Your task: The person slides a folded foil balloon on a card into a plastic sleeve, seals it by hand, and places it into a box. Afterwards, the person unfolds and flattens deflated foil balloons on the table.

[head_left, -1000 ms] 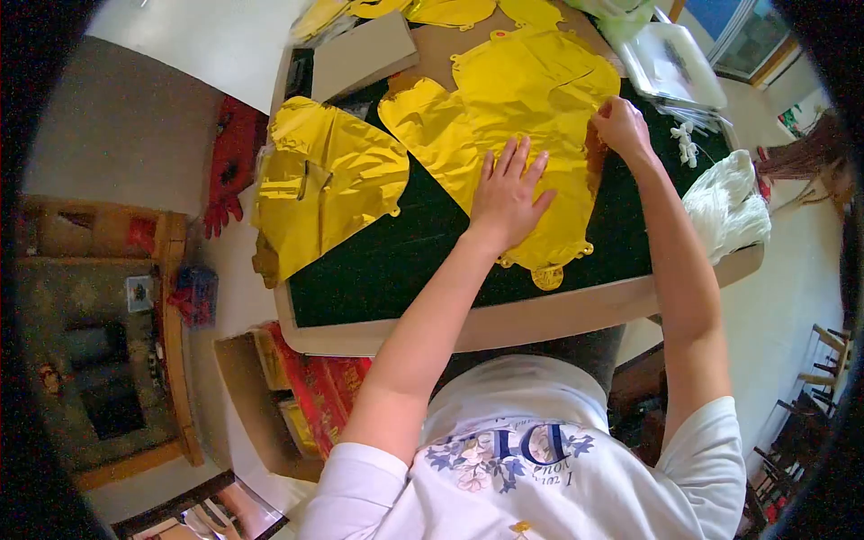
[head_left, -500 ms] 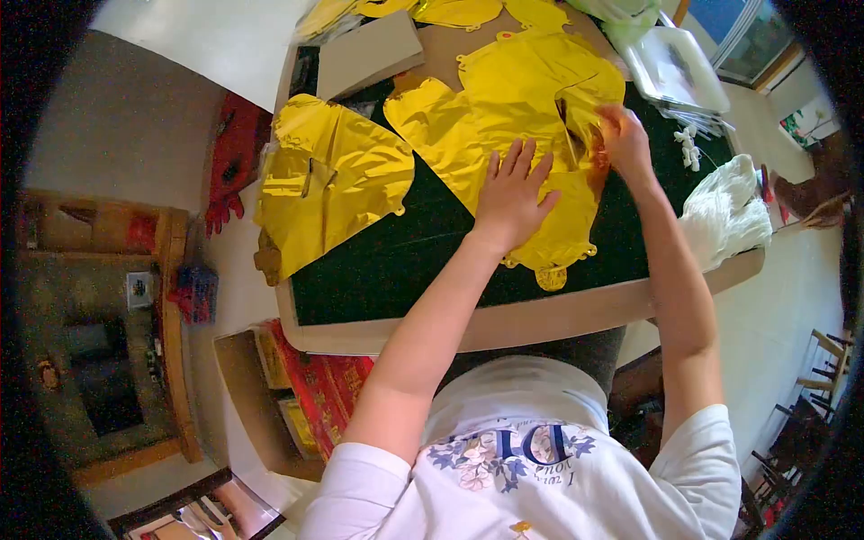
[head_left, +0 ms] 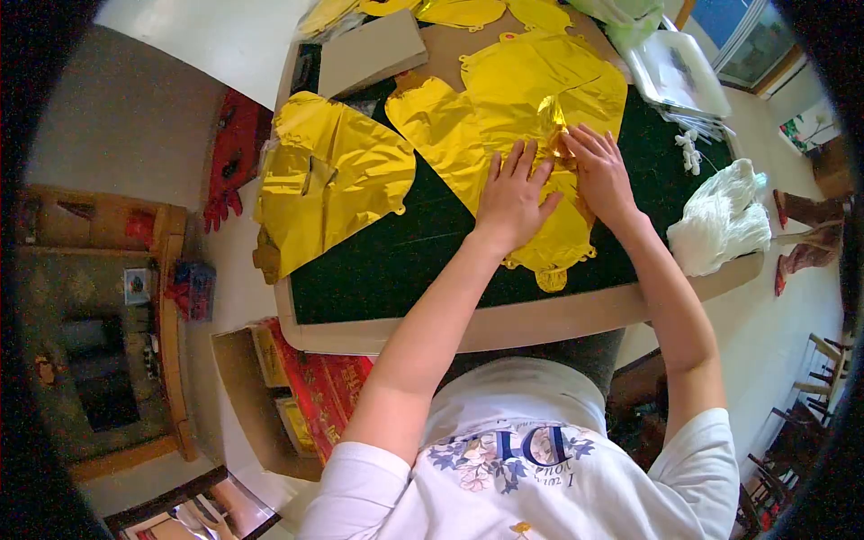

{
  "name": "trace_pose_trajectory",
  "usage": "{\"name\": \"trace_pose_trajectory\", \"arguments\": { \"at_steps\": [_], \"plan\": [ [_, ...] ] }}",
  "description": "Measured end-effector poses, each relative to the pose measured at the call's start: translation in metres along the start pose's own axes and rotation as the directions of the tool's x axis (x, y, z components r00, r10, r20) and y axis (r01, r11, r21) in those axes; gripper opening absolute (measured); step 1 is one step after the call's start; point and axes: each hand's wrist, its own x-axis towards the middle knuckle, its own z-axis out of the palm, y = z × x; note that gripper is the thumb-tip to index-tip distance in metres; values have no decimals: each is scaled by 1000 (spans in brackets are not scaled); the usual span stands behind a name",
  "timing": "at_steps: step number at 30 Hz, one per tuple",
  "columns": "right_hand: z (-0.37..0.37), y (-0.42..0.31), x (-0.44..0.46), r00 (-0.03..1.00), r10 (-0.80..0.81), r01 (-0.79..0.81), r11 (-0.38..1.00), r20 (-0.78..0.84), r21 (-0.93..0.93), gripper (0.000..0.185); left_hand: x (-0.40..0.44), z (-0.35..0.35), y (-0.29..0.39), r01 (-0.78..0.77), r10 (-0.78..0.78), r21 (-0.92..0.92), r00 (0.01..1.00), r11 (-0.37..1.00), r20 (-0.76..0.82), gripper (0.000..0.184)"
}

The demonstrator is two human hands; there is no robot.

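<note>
A flat, uninflated yellow foil balloon [head_left: 504, 108] with small round tabs lies spread on the dark green table top [head_left: 396, 261]. My left hand [head_left: 513, 198] rests palm down on its lower part, fingers spread. Close beside it, my right hand [head_left: 603, 175] lies on the balloon's right side with fingers stretched out toward the left. A shiny crumpled fold of foil stands up just beyond the right fingertips; what lies under that palm is hidden. Another yellow foil sheet [head_left: 337, 180], with a small slit-like mark, is to the left.
A grey-brown box [head_left: 373, 56] stands at the back left, near more yellow foil pieces [head_left: 463, 11]. Along the right side are a clear plastic tray [head_left: 679, 76], a bundle of white string [head_left: 720, 220] and a pale green bag [head_left: 625, 18]. An open carton [head_left: 243, 396] is below left.
My right hand has moved left and slightly down, from lifting the balloon's right edge to lying on the foil. The raised fold has shifted left. My left hand stays in place.
</note>
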Motion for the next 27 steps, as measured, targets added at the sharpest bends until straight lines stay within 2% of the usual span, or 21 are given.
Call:
{"name": "trace_pose_trajectory", "arguments": {
  "at_steps": [7, 10, 13, 16, 17, 20, 21, 27],
  "plan": [
    [3, -1, -2, 999, -24, 22, 999, 45, 40, 43, 0, 0, 0, -9, 8, -34, 1000, 999, -18, 57],
    [4, -2, -3, 999, -15, 13, 998, 34, 64, 41, 2, -6, 1, -36, 33, -27, 993, 999, -110, 51],
    [6, -1, -3, 1000, -4, 3, 996, 16, 91, 39, 12, -34, 0, 166, -161, -372, 986, 913, 43, 37],
    [6, -2, -4, 1000, 0, -2, 995, 19, 95, 38, 37, -61, 9, 126, -175, -314, 975, 941, -135, 25],
    [5, -3, -4, 1000, 0, -3, 996, 30, 88, 39, 46, -64, 12, 92, -136, -331, 984, 939, -113, 24],
    [8, -1, -4, 998, 2, -6, 998, 64, 59, 40, 74, -16, 0, -228, 195, -70, 929, 971, -315, 27],
    [8, 0, -3, 997, 4, -7, 999, 75, 48, 40, 77, -3, -5, -223, 202, -72, 953, 972, -228, 31],
    [2, -5, -3, 997, 6, -12, 997, 76, 79, 42, 75, 18, -25, -175, 168, -51, 979, 983, -111, 35]
  ]
}}
